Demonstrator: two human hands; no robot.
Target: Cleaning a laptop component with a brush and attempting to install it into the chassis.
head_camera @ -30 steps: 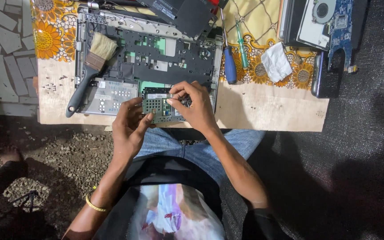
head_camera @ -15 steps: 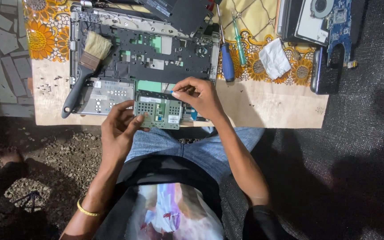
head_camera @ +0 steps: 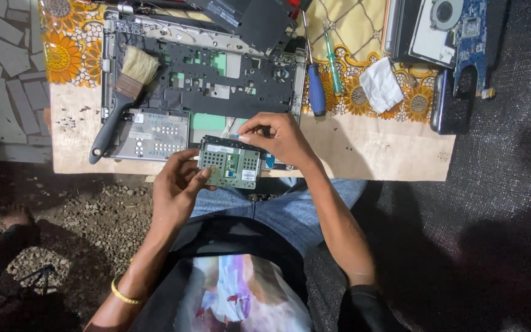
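Note:
A small green circuit board with a metal frame is held over the near edge of an opened laptop base. My left hand grips the board's left side from below. My right hand pinches its top right corner, fingertips on a thin pale ribbon cable there. The laptop base lies on a wooden board with its inner parts bared.
A paint brush with a black handle rests on the laptop's left part. A blue-handled screwdriver and a green one lie to the right, beside a crumpled white cloth, a dark phone and a blue circuit board.
The green board has been drawn toward me, off the laptop base to its near edge. Both hands moved with it, keeping their hold.

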